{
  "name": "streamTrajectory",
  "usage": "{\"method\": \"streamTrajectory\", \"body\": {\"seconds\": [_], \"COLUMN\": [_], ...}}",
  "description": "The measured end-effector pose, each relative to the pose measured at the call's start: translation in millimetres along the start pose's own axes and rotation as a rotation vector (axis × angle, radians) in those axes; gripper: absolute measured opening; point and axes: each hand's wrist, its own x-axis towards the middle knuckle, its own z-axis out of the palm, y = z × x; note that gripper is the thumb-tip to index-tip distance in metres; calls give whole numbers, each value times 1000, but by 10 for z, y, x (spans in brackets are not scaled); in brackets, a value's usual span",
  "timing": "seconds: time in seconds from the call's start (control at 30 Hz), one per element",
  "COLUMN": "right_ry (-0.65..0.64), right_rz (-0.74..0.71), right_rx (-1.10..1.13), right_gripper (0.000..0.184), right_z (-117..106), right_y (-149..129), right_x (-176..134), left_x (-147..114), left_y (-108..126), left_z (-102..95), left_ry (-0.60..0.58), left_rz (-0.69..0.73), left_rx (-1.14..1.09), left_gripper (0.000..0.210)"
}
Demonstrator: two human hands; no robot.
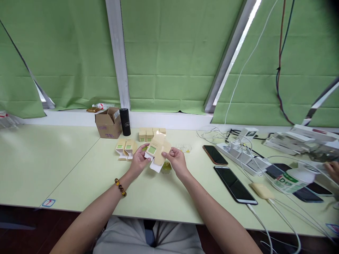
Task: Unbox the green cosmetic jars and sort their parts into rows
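Pale-topped table [87, 183] across my view; brown cardboard box [108, 127] at the back, flaps open, black tumbler [125, 123] just beside it. White-framed phone [234, 185] lies to the right, well apart from the work. My left hand [139, 160] pinches the left edge of the card; my right hand [177, 160] grips the right side, thumb on top. Between them: a cream carton [159, 150], looks partly unfolded, green-windowed panel facing up, white flaps hanging, held above the table. Row of small cream boxes [149, 135] behind; two open cartons [124, 146] left of the hands. Smallest: clear cup [166, 167] with something green-yellow in it, just below the card.

To handle this well, I'd pinch lightly near the creases, not mid-panel; thin card probably buckles. I'd work one flap at a time, both sides level, clear of the cup. Fingertips under the card: can't tell.
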Motion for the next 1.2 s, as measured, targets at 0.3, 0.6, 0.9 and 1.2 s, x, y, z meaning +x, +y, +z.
{"method": "streamTrajectory", "body": {"seconds": [0.3, 0.6, 0.9, 1.2], "right_ry": [93, 42, 209, 228], "right_rz": [-277, -1093, -1169, -1004], "right_rx": [-267, -663, -784, -655], "right_gripper": [23, 16, 13, 32], "right_z": [-5, -43, -116, -124], "right_y": [6, 91, 172, -94], "right_x": [-72, -86, -80, -88], "left_x": [7, -51, -81, 2], "left_y": [-23, 120, 27, 316], "left_z": [-25, -78, -189, -123], "left_ry": [182, 311, 205, 323], "left_rz": [186, 690, 712, 550], "left_rx": [410, 865, 950, 908], "left_gripper": [40, 10, 12, 15]}}
